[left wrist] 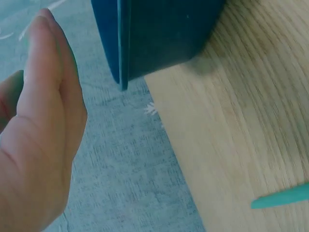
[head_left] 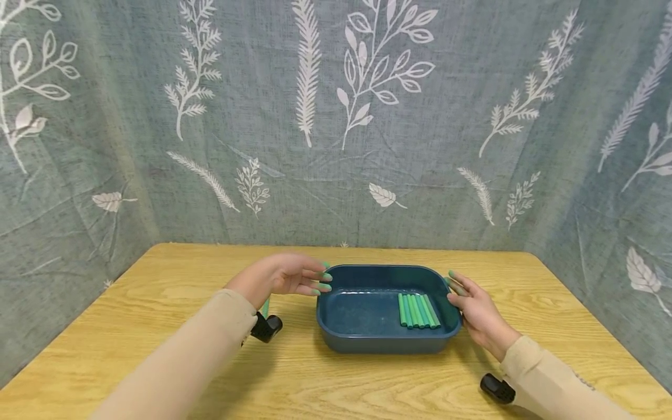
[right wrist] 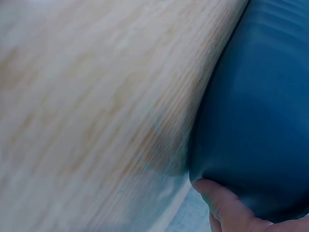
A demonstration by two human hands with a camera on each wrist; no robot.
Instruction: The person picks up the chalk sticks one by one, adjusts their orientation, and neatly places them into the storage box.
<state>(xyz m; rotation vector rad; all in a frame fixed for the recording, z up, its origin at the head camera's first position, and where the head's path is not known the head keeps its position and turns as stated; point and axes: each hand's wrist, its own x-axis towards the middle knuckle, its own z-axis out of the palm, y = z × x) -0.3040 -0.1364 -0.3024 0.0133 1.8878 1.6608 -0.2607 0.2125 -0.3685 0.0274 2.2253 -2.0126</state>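
A dark blue plastic basin (head_left: 367, 344) stands on the table, with several slim green sticks (head_left: 418, 310) lying side by side in its right part. My left hand (head_left: 294, 274) hovers at the basin's left end, fingers extended towards the rim. The left wrist view shows a gap between that hand (left wrist: 41, 111) and the basin (left wrist: 154, 34). At the right end my right hand (head_left: 478, 312) touches the basin, its fingers mostly straight; the right wrist view shows the thumb (right wrist: 219, 200) against the blue wall (right wrist: 260, 111). Another green stick (head_left: 266, 306) lies under the left wrist, partly hidden.
The wooden table (head_left: 294, 385) reaches back to a grey-green curtain (head_left: 336, 192) printed with white leaves, which also hangs at both sides. A black wrist device (head_left: 266, 328) is on the left sleeve, and a similar device (head_left: 497, 389) is on the right.
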